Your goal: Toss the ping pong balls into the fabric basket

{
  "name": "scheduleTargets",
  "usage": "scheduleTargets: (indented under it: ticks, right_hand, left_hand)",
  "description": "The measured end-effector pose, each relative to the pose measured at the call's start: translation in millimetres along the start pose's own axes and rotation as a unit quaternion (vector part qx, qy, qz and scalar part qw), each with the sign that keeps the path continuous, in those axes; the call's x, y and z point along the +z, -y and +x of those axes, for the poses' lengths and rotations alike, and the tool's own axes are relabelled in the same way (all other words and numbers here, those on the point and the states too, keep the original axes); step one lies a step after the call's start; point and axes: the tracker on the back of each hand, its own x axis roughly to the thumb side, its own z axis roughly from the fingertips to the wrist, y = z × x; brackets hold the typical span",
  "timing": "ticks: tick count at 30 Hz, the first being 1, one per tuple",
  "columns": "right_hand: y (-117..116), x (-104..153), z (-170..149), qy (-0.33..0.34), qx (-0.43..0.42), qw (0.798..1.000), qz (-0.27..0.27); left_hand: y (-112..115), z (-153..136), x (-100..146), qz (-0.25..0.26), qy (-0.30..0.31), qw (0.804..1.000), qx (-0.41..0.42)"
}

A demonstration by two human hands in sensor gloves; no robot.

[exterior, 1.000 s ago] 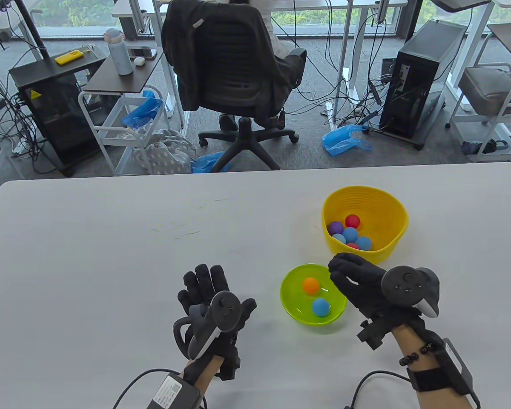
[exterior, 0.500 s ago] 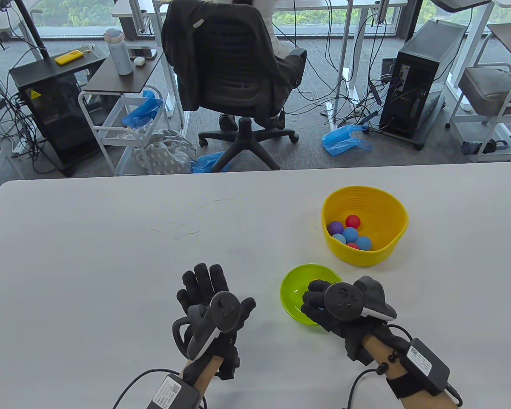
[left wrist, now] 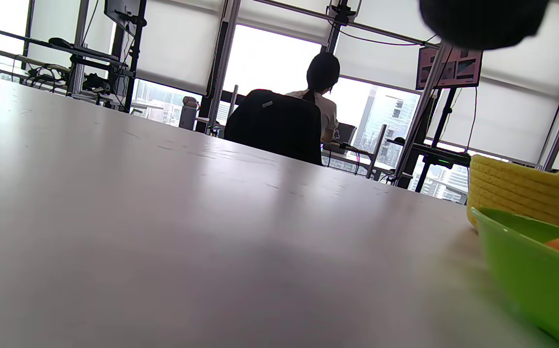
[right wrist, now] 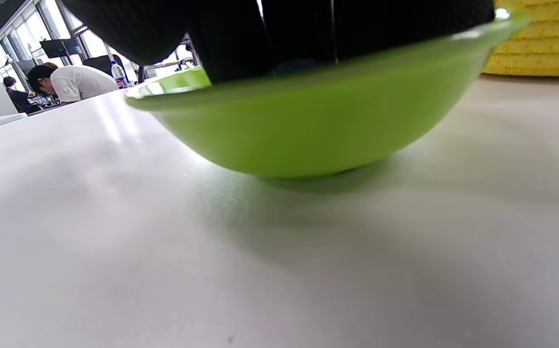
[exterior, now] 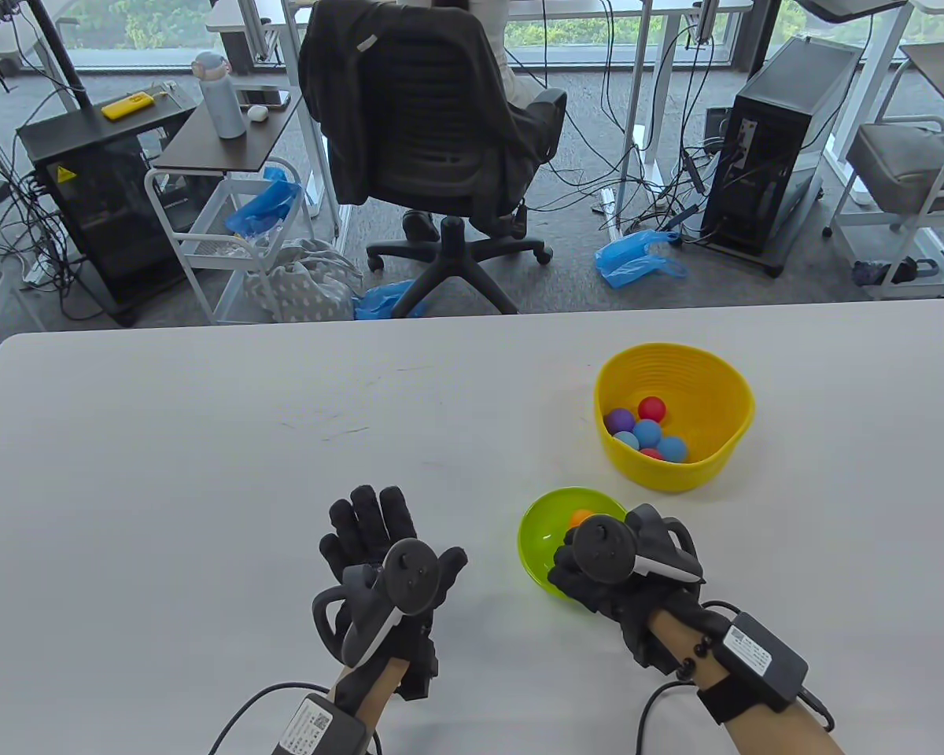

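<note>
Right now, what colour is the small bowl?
Lime green bowl; right wrist view shows it best.

A yellow ribbed basket (exterior: 720, 440) is seen holding red, purple and blue balls (exterior: 647, 432); a lime-green bowl (exterior: 539, 543) holds an orange ball (exterior: 580, 518). Black gloves are worn.

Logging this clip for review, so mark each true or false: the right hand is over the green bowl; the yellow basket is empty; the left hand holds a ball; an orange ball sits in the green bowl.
1. The right hand is over the green bowl. True.
2. The yellow basket is empty. False: it holds several balls.
3. The left hand holds a ball. False: it lies spread on the table, holding nothing.
4. An orange ball sits in the green bowl. True.
</note>
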Motion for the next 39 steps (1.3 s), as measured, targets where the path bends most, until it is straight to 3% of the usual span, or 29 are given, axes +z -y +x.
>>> scheduleTargets:
  ticks: [13,19,26,33,39]
  right_hand:
    - [-4,-7,1,-0.017,0.003,1.0,0.009]
    - [4,-1,-1,-0.014,0.012,1.0,-0.02]
    - [29,23,-7,0.013,-0.055,0.994,-0.098]
    - [55,49,-23,0.035,-0.166,0.966,-0.194]
    - [63,58,-47,0.03,-0.26,0.934,-0.241]
  left_hand:
    - [-2,-1,0,0.002,-0.004,1.0,0.002]
    - [-2,-1,0,0.0,-0.005,1.0,0.008]
    - [-2,-2,0,0.001,-0.004,1.0,0.017]
    - [-1,-2,0,-0.001,-0.003,1.0,0.02]
    - [2,-1,0,-0.008,-0.002,1.0,0.017]
